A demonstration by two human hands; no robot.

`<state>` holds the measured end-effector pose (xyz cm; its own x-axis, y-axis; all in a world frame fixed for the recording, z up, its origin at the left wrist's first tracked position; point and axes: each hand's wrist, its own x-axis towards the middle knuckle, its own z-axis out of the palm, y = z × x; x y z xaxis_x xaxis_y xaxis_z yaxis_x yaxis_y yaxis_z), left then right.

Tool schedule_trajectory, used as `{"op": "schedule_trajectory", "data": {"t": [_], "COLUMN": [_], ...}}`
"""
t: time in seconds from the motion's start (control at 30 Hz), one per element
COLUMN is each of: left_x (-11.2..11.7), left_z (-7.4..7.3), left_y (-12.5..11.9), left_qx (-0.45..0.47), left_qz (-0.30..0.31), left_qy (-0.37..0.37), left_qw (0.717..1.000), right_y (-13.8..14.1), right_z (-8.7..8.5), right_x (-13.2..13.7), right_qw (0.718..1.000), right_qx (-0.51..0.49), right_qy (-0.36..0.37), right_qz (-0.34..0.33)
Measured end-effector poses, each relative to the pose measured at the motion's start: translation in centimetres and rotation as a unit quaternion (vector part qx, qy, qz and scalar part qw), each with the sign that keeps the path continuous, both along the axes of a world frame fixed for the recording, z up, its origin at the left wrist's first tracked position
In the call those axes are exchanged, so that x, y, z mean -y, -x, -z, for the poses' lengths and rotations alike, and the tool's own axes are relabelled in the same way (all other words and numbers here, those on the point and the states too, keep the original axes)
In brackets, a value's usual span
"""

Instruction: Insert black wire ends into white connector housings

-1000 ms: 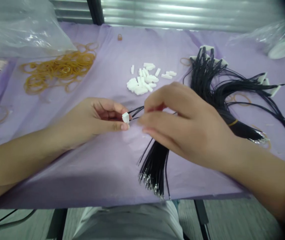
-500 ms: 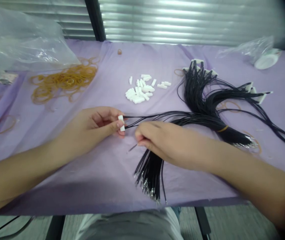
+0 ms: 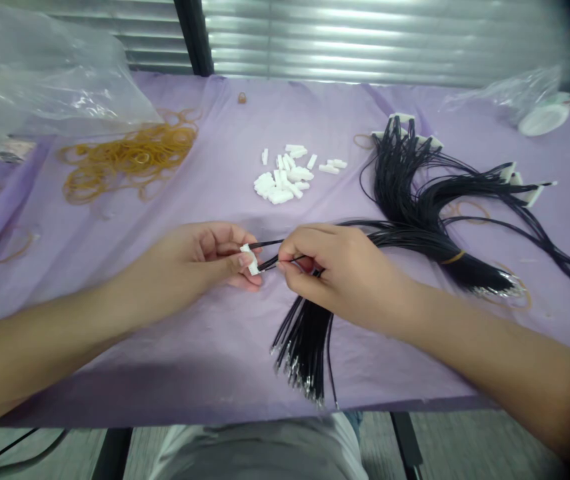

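Between thumb and fingers, my left hand [image 3: 219, 257] pinches a white connector housing [image 3: 251, 261] with several black wires running from its right side. Just to the right, my right hand [image 3: 325, 263] is closed in a pinch on a thin black wire [image 3: 295, 259], whose end is at the near part of the housing; whether it is inside cannot be made out. Below my right hand a bundle of black wires [image 3: 307, 347] fans toward the table's front edge, its metal-tipped ends showing. A banded wire bundle [image 3: 429, 247] stretches away to the right.
Loose white housings [image 3: 282, 183] lie in a pile beyond my hands. Yellow rubber bands [image 3: 135, 160] heap at the left beside a clear plastic bag [image 3: 55, 80]. Wires with white housings fitted [image 3: 395, 173] lie at the right, and a white roll [image 3: 545, 119] sits at the back right.
My right hand has moved up, bringing its wire from below to the housing's near end. In my left hand the housing has tilted and shifted slightly right and down.
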<state>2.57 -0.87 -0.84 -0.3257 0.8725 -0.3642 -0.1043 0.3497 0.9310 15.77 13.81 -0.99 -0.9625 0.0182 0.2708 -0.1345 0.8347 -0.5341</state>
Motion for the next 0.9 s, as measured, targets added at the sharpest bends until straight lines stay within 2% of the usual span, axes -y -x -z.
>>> {"op": "schedule_trajectory", "data": {"t": [0.33, 0.63, 0.9], "left_x": [-0.2, -0.2, -0.3], "left_z": [0.1, -0.4, 0.2], "left_y": [0.1, -0.1, 0.1], "left_qx": [0.023, -0.005, 0.011], "left_qz": [-0.011, -0.007, 0.003], "left_qy": [0.019, 0.012, -0.006], "left_qw": [0.999, 1.000, 1.000], "right_y": [0.0, -0.4, 0.1], "right_z": [-0.2, -0.1, 0.7], "right_x": [-0.1, 0.3, 0.9], "right_qw": [1.000, 0.999, 0.999], "right_qx": [0.007, 0.004, 0.017], "right_qy": [-0.007, -0.020, -0.011], "right_qz": [-0.017, -0.038, 0.032]}}
